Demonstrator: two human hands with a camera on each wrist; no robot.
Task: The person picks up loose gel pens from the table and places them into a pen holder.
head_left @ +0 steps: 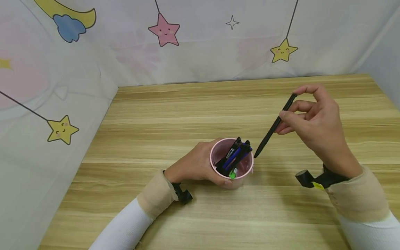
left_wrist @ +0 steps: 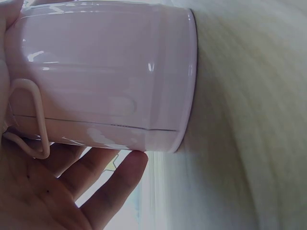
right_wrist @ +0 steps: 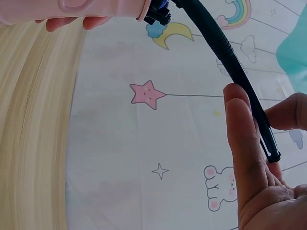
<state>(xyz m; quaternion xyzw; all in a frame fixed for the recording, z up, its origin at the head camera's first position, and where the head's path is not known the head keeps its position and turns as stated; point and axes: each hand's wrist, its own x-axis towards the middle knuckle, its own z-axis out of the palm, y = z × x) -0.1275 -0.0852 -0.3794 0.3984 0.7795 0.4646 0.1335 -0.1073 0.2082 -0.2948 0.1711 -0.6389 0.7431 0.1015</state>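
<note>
My left hand [head_left: 197,163] grips a pink cup [head_left: 222,149] round its side, thumb along the near edge below the rim. Several black and blue pens [head_left: 232,158] lean together inside it, with a green-ended one [head_left: 233,173] at the near side. The left wrist view shows the cup's smooth wall [left_wrist: 105,62] and a thin loop handle [left_wrist: 41,115]; the cup's base is close over the tabletop. To the right, my right hand [head_left: 318,125] pinches a black pen [head_left: 270,133] between thumb and fingers, with the index finger on its upper end. The pen slants, its lower tip just beside the cup's rim.
Both hands are above a wood-grain table [head_left: 175,118]. A white cloth [head_left: 206,59] with printed stars, a moon and clouds hangs behind the table and along its left side. Each wrist carries a small black camera mount [head_left: 304,178].
</note>
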